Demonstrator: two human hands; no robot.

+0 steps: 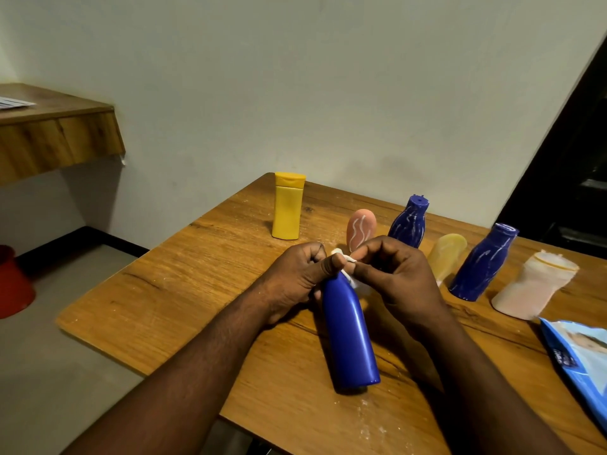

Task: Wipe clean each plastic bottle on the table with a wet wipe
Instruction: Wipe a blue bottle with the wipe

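A clean blue bottle point(348, 333) is tilted above the wooden table point(184, 290), base toward me. My left hand point(295, 277) grips its neck. My right hand point(391, 274) pinches a white wet wipe point(346, 262) against the bottle's top. A yellow bottle point(287, 206) stands alone at the back left. Behind my hands stand a pink bottle point(359, 229) and a blue bottle point(409, 223), both streaked white. To the right are a pale yellow bottle point(446, 254), another streaked blue bottle point(483, 262) and a whitish-pink bottle point(533, 287).
A blue wet-wipe pack point(581, 359) lies at the table's right edge. White specks dot the tabletop near me. A wooden shelf point(56, 136) juts from the wall at left, and a red bucket point(13, 284) sits on the floor below it.
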